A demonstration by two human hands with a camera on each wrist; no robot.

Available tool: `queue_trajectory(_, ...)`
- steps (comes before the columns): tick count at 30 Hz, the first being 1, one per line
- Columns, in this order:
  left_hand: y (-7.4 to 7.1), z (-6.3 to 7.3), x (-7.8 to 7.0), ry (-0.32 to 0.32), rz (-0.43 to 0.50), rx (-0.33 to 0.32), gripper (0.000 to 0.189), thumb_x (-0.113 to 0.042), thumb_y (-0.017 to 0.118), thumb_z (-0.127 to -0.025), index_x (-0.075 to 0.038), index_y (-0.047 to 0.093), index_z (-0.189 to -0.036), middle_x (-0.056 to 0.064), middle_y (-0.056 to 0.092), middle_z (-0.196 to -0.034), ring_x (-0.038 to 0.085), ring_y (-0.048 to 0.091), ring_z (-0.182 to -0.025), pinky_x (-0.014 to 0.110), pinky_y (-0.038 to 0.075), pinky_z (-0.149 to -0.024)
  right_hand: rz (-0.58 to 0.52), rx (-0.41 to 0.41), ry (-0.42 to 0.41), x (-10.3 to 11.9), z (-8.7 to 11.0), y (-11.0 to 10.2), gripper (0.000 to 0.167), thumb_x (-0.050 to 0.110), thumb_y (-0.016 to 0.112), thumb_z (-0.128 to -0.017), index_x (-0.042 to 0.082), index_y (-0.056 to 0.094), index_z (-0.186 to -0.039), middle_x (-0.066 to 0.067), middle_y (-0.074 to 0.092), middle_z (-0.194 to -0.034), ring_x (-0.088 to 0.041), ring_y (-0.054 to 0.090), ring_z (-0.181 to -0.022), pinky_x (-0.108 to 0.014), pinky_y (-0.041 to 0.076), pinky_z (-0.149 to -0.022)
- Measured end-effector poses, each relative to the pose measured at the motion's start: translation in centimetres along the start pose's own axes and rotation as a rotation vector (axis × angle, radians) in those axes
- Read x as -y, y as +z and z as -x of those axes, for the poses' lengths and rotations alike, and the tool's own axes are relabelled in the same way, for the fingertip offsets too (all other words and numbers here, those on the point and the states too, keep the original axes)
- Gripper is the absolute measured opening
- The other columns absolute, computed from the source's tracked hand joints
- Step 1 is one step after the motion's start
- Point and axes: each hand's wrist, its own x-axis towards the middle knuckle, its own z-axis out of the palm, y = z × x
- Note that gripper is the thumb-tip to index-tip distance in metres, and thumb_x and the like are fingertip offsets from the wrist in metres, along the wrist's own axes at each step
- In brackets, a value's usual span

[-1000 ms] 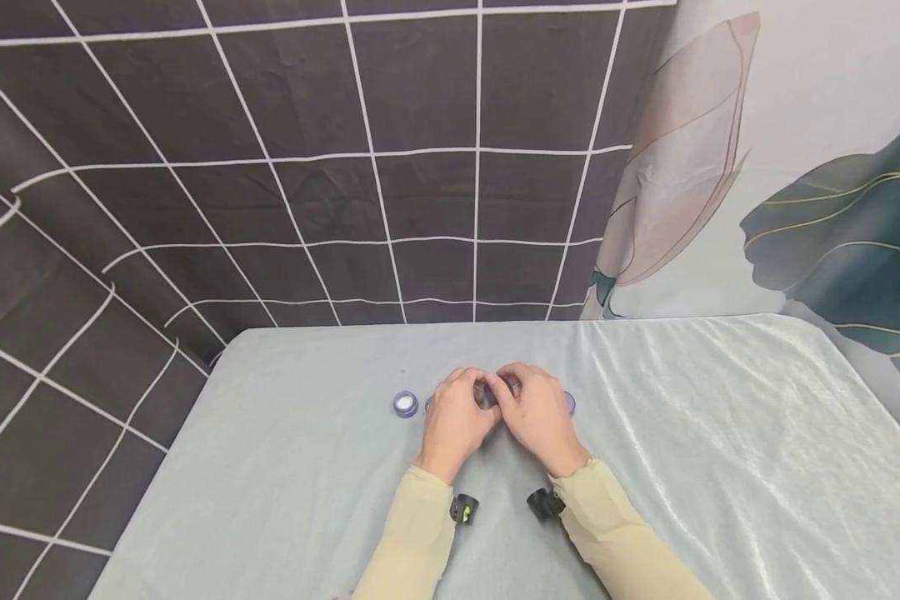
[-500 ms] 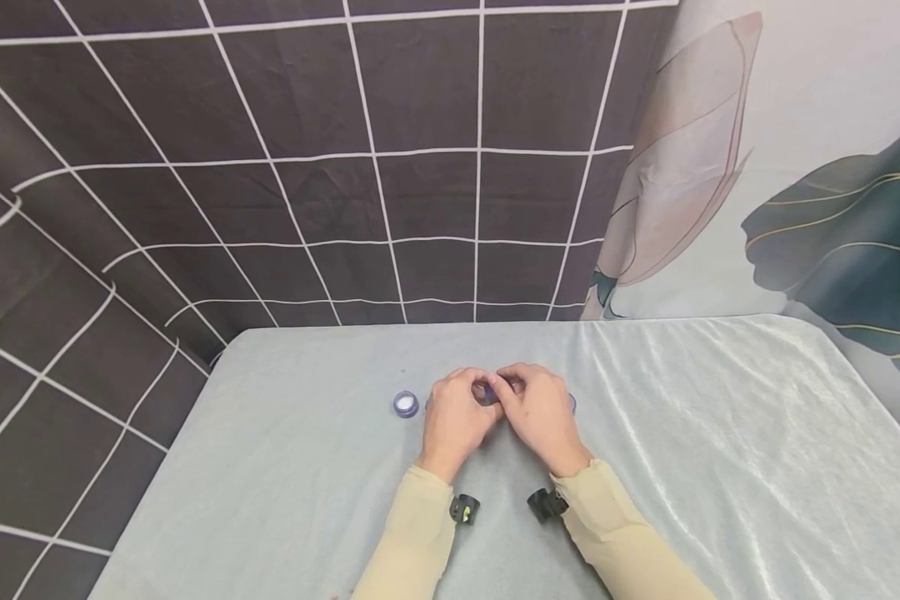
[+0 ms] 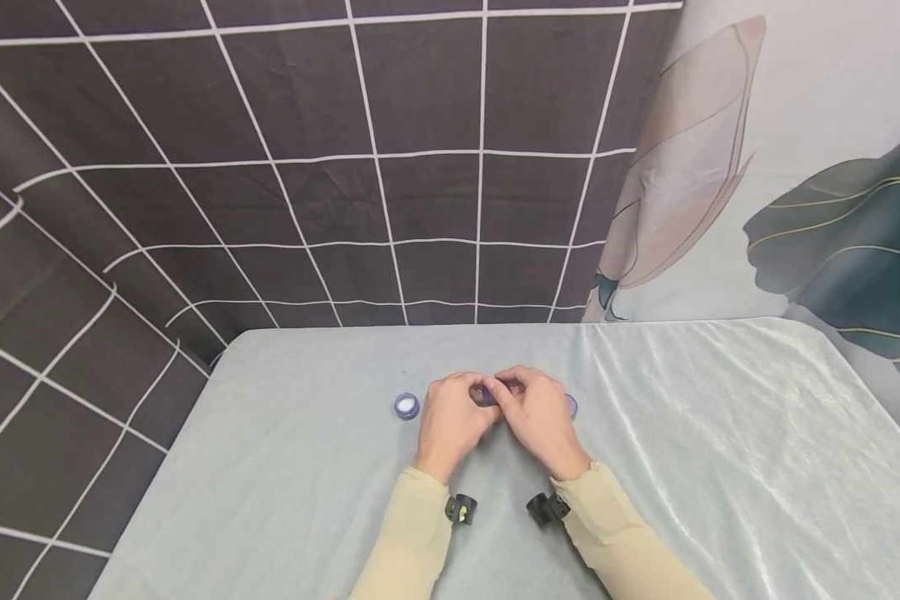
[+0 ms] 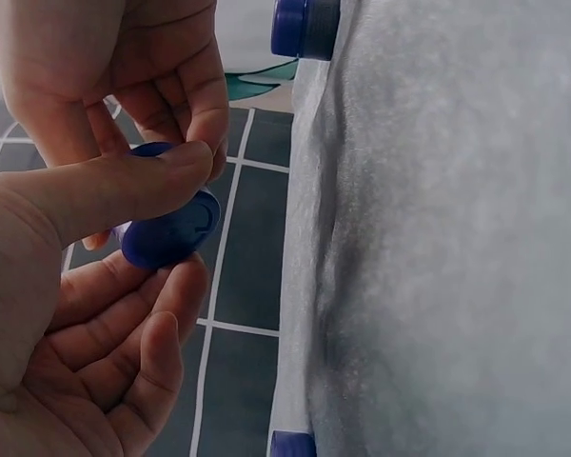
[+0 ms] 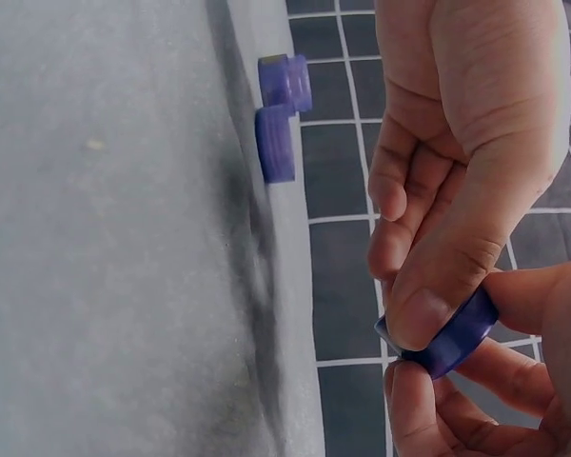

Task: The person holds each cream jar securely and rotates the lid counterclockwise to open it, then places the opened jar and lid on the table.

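Note:
Both hands meet over the middle of the table around one small, round, purple-blue lid (image 4: 162,238). In the left wrist view its flat face carries a curved mark. The left hand (image 3: 452,425) pinches the lid between thumb and fingers. From the other side the right hand (image 3: 536,417) has its thumb and fingertips on it too; the right wrist view shows the lid (image 5: 452,343) edge-on, partly covered by that thumb. Left of the hands stands a small purple jar (image 3: 407,406) with a white middle. Just beyond the right hand, a purple disc (image 3: 572,406) shows partly.
A pale grey velvety cloth (image 3: 285,467) covers the table. In the right wrist view a purple piece with a narrower neck (image 5: 285,83) stands beside a ridged purple piece (image 5: 275,145). Behind the table hangs a dark cloth with white grid lines (image 3: 420,200).
The hands stay together in the same place, with the left hand shifted slightly left. A bit more of the purple lid shows between the fingers than a second ago.

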Motion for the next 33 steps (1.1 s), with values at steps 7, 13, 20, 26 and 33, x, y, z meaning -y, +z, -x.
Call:
queue_trajectory(7, -0.06, -0.09, 0.06, 0.006, 0.004, 0.011, 0.023, -0.026, 0.087, -0.071, -0.017, 0.078, -0.09, -0.009, 0.07, -0.078, 0.005, 0.061, -0.071, 0.024, 0.051, -0.066, -0.003, 0.009, -0.005, 0.13, -0.05, -0.21, 0.024, 0.027, 0.071, -0.093, 0.003, 0.076, -0.097, -0.008, 0.073, -0.088, -0.02, 0.068, -0.076, -0.041, 0.054, -0.071)
queue_trajectory(13, -0.24, -0.1, 0.14, 0.002, 0.022, 0.029, 0.026, -0.027, 0.088, -0.071, -0.017, 0.078, -0.092, -0.008, 0.073, -0.083, 0.005, 0.064, -0.075, 0.024, 0.052, -0.068, 0.009, 0.031, -0.004, 0.23, -0.08, -0.36, 0.021, 0.024, 0.073, -0.092, 0.004, 0.076, -0.097, -0.008, 0.074, -0.089, -0.02, 0.068, -0.078, -0.041, 0.055, -0.071)
queue_trajectory(20, -0.35, -0.07, 0.28, 0.0, 0.032, 0.043, 0.028, -0.028, 0.089, -0.071, -0.016, 0.078, -0.095, -0.006, 0.074, -0.087, 0.005, 0.067, -0.077, 0.025, 0.053, -0.071, -0.004, 0.061, -0.004, 0.21, -0.15, -0.46, 0.021, 0.022, 0.073, -0.092, 0.004, 0.076, -0.099, -0.008, 0.074, -0.091, -0.021, 0.07, -0.081, -0.042, 0.056, -0.074)
queue_trajectory(26, -0.53, -0.09, 0.34, 0.009, 0.041, 0.055, 0.031, -0.029, 0.089, -0.071, -0.016, 0.079, -0.097, -0.005, 0.075, -0.09, 0.006, 0.068, -0.079, 0.026, 0.053, -0.073, -0.031, 0.084, -0.014, 0.0, -0.3, -0.63, 0.02, 0.022, 0.075, -0.091, 0.004, 0.076, -0.101, -0.007, 0.075, -0.093, -0.019, 0.072, -0.084, -0.041, 0.057, -0.078)
queue_trajectory(33, -0.62, -0.11, 0.49, 0.026, 0.025, 0.058, 0.032, -0.031, 0.09, -0.07, -0.016, 0.079, -0.097, -0.005, 0.075, -0.09, 0.007, 0.068, -0.078, 0.026, 0.053, -0.073, -0.048, 0.108, -0.01, -0.1, -0.43, -0.75, 0.021, 0.023, 0.077, -0.089, 0.006, 0.077, -0.102, -0.006, 0.076, -0.095, -0.017, 0.073, -0.085, -0.04, 0.057, -0.08)
